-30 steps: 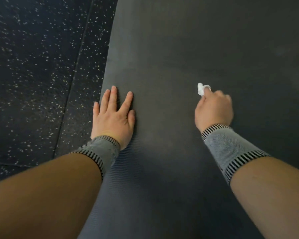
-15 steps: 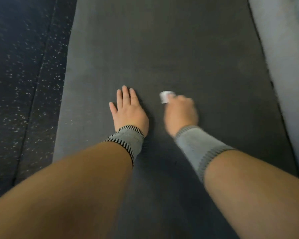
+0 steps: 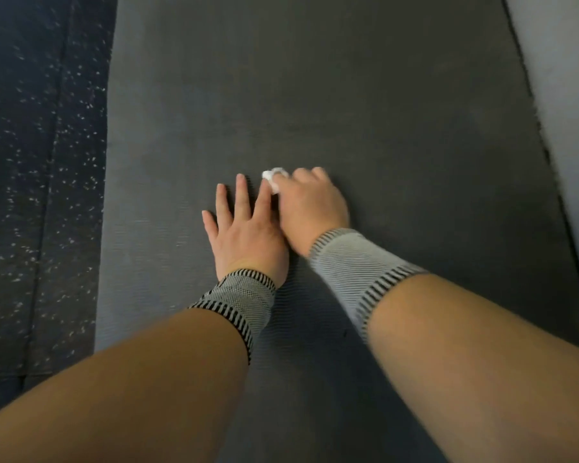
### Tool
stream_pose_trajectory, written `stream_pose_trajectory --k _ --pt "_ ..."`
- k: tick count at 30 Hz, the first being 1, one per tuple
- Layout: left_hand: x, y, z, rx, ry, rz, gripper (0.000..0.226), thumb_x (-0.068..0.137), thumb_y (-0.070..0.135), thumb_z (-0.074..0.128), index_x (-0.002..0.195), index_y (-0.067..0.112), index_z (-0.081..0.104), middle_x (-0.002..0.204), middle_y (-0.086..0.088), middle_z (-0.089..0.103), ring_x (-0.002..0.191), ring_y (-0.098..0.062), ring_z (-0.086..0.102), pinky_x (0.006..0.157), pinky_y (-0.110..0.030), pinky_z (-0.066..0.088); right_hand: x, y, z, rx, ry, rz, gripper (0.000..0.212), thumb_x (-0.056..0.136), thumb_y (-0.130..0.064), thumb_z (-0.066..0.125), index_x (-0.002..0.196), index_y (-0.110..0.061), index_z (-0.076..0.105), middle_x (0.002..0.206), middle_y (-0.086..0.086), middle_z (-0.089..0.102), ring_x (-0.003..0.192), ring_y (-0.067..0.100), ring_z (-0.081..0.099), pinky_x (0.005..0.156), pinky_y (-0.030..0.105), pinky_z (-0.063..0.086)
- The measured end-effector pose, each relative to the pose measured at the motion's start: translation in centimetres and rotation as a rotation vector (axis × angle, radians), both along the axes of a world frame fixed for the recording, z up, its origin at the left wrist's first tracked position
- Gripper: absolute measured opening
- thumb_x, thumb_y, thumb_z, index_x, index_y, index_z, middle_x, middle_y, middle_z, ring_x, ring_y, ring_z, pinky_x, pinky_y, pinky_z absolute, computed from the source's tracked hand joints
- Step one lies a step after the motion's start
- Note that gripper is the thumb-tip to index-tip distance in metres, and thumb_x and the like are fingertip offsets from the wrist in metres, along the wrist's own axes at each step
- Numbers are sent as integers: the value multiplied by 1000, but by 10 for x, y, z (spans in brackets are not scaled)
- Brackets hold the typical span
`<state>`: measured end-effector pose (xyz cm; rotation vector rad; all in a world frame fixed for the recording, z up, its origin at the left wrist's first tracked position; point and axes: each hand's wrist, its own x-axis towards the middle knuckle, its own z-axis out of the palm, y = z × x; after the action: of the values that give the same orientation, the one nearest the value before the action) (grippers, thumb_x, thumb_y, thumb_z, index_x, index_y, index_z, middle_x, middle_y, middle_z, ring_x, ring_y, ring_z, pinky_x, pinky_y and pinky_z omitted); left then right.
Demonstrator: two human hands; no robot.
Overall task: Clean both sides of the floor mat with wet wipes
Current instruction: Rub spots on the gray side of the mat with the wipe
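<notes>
Currently the dark grey textured foam floor mat (image 3: 348, 95) lies flat and fills the middle of the head view, running away from the camera. It rests on a black rubber floor flecked with white (image 3: 30, 162), seen along the mat's left edge. A pale grey soft-looking surface (image 3: 569, 95) borders the mat's right edge; what it is cannot be told.

Left hand (image 3: 244, 235): palm down, flat on the mat near its centre line, fingers straight and slightly spread. It holds nothing. A grey knitted wrist sleeve with black-and-white striped edges (image 3: 238, 295) covers the left wrist.

Right hand (image 3: 310, 212): just beside the left hand, its inner edge touching or nearly touching the left hand's index-finger side. Its fingers are curled around a small crumpled white wet wipe (image 3: 274, 178), and the fist is down on the mat. Only a small bunch of the wipe shows, at the thumb side of the fist, next to the tip of the left index finger; the rest is hidden inside the grip. The right hand is motion-blurred, so exact finger placement is unclear. A matching grey knitted sleeve with striped edges (image 3: 358, 275) covers the right wrist.

Both bare forearms enter from the bottom of the view and converge toward the hands.
</notes>
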<state>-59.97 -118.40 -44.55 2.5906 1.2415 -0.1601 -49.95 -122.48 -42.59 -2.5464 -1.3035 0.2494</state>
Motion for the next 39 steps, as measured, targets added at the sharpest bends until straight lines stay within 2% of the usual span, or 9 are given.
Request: stream_pose_trajectory --k 6,12,18,20,24,26,30,36,39 --pt "0 -1 -2 29 -14 16 53 99 41 18 152 39 11 163 2 2 148 -26 -6 116 -50 -6 67 -79 -3 -162 -116 -668 37 87 -16 47 123 -15 53 104 15 60 97 34 50 75 38 39" --pt "1 -2 0 19 4 10 54 98 42 19 152 40 12 163 4 0 148 -24 -6 117 -49 -6 9 -7 -1 51 -46 27 37 88 -14 47 123 -18 57 104 8 63 96 31 50 73 36 39" --pt "0 0 -2 36 46 13 51 101 40 19 150 44 8 163 1 -1 148 -28 -7 117 -51 -5 95 -120 -1 -238 -141 -750 36 87 -14 44 122 -14 52 106 19 60 98 37 53 79 37 39" --pt "1 -1 1 17 79 6 51 101 39 19 150 45 6 163 0 -4 148 -29 -9 117 -52 -5 63 -97 0 -160 -86 -672 33 87 -11 44 119 -16 52 104 15 60 97 34 54 76 37 42" --pt "8 -1 9 -14 101 15 51 103 36 20 152 40 10 163 -2 -4 148 -28 -9 118 -54 -3 -10 -73 10 13 54 23 39 81 -6 53 118 -17 60 96 8 64 88 32 54 63 33 37" --pt "11 -3 13 -13 105 27 52 103 28 24 153 32 16 163 -2 -3 149 -26 -9 118 -55 -2 21 -114 8 21 -3 -132 37 79 -3 54 112 -17 65 89 11 65 83 35 57 61 34 41" --pt "52 -24 15 68 -19 -183 55 99 17 34 152 21 24 163 2 4 149 -22 -7 117 -52 1 83 -183 2 -169 -36 -855 33 90 -15 40 121 -13 54 103 19 60 95 38 55 73 39 45" --pt "92 -57 0 28 8 -280 58 97 39 19 154 28 11 163 1 3 149 -22 -3 117 -52 -1 46 -139 2 4 -112 -111 38 86 -14 38 116 -14 61 89 10 62 83 34 55 58 35 38" --pt "87 -57 -2 45 1 -286 55 98 45 16 152 35 13 163 -2 7 149 -25 -2 116 -52 -2 118 -187 -5 -164 -127 -652 32 89 -13 42 117 -12 56 98 17 61 90 37 56 62 36 37"
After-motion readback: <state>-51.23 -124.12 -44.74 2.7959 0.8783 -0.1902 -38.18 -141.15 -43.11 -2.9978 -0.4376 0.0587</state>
